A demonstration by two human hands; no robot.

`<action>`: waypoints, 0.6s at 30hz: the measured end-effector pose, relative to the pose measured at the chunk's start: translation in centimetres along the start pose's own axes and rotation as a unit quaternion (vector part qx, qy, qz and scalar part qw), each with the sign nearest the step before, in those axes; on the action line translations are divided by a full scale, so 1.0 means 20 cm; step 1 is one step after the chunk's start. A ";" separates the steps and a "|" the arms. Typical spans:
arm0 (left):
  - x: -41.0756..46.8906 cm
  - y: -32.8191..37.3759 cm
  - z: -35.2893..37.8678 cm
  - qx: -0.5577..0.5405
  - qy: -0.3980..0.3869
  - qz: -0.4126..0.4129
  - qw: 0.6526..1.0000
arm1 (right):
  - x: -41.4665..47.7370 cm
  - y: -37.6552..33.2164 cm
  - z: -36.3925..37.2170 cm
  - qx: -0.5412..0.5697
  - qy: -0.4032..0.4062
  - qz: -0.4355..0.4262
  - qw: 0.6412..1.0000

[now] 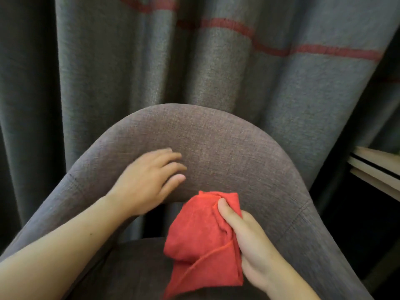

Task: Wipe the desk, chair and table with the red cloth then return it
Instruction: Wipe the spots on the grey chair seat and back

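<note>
- Red cloth (pixel 203 241) is what this is all about, and we've only got the head view, so that's the one pass we can make. It's bunched up in our right hand (pixel 255 252), hanging just in front of the lower part of the chair's backrest, over the seat.
- Right hand is clamped on the cloth: thumb pressed across the top fold, the other fingers hidden behind the fabric. We'd guess it's wadded like that to make a thick pad for rubbing upholstery rather than a floppy sheet.
- Left hand (pixel 149 180) is loose and empty, fingers spread, lying flat on the inside of the chair (pixel 227 148) backrest. It's a bit blurred, so we can't say how hard it's pressing. Our read is that it's there to steady the chair while the other hand wipes.
- Chair is a grey-brown fabric tub shape, back curving round into both arms. The cloth looks to be touching or nearly touching the backrest, can't tell which.
- Behind it hangs a grey curtain (pixel 216 72) with a red stripe, very close to the chair back.
- Off at the right edge there's a pale bit of furniture (pixel 376 167) with a dark line. Could be the desk or table, honestly can't tell.
- So we reckon we're on the chair step, with the cloth's return not done yet.
- Woven fabric will probably drag on the cloth, so short strokes seem smart.
</note>
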State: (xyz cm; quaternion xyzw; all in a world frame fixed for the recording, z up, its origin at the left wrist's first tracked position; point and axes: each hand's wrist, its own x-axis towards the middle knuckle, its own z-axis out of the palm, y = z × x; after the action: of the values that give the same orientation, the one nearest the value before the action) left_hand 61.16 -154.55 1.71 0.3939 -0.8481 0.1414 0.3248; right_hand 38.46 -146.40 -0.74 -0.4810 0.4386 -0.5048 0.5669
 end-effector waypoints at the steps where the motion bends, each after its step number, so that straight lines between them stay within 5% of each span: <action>1: -0.01 0.08 0.01 -0.125 -0.063 -0.023 0.990 | -0.03 -0.02 0.00 -0.027 -0.009 0.000 1.000; 5: -0.03 0.34 0.04 -0.502 -0.173 -0.163 0.832 | -0.14 -0.15 -0.04 -0.075 -0.025 -0.012 0.997; 8: -0.01 0.48 -0.03 -0.575 -0.156 -0.181 0.783 | -0.22 -0.31 -0.08 -0.071 0.004 -0.008 0.997; 11: 0.07 0.60 -0.18 -0.576 -0.132 -0.191 0.784 | -0.33 -0.53 -0.11 -0.076 0.028 0.010 0.997; 15: 0.30 0.78 -0.50 -0.499 -0.065 -0.162 0.849 | -0.50 -0.95 -0.16 -0.051 0.049 0.005 0.998; 18: 0.52 0.94 -0.78 -0.487 -0.059 -0.163 0.856 | -0.64 -1.31 -0.19 -0.054 0.064 -0.006 0.996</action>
State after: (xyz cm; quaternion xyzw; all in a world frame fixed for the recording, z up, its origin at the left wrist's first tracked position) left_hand 48.69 -140.53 20.54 0.3256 -0.7497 -0.3688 0.4427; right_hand 29.38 -134.70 24.72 -0.4801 0.4974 -0.5140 0.5078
